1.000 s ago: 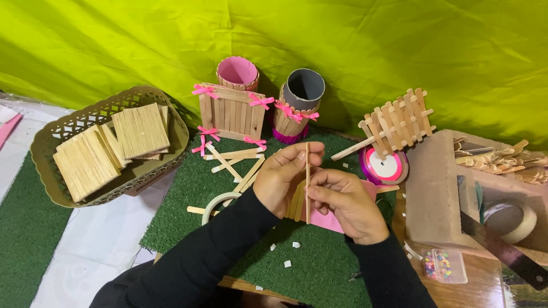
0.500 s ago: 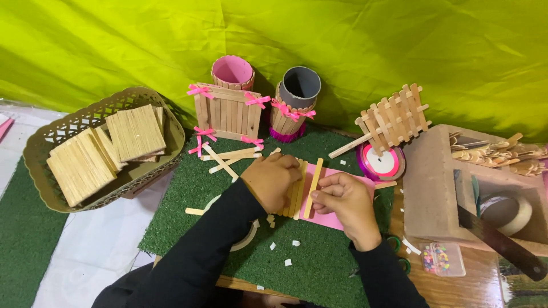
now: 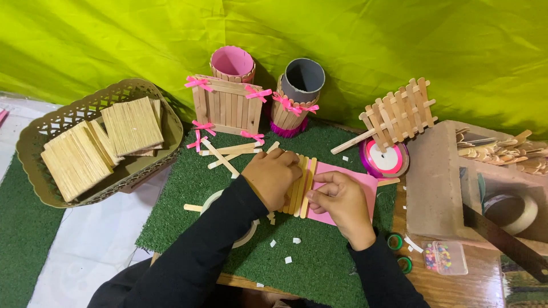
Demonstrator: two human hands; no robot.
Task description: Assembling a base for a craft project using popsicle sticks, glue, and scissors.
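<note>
Only one package shows — a small clear plastic box (image 3: pixel 444 257) of mixed coloured beads, squarish with rounded corners, lying flat on the wooden surface at the lower right, just in front of the grey block (image 3: pixel 439 188) and just right of two small green rolls (image 3: pixel 399 251). No labels, signs or screens are in view — the other containers, a woven basket (image 3: pixel 34 142) at left and two round pots at the back, are plain.

Left hand (image 3: pixel 273 178) flat, palm down, right hand (image 3: pixel 341 202) curled, fingertips pressing
</note>
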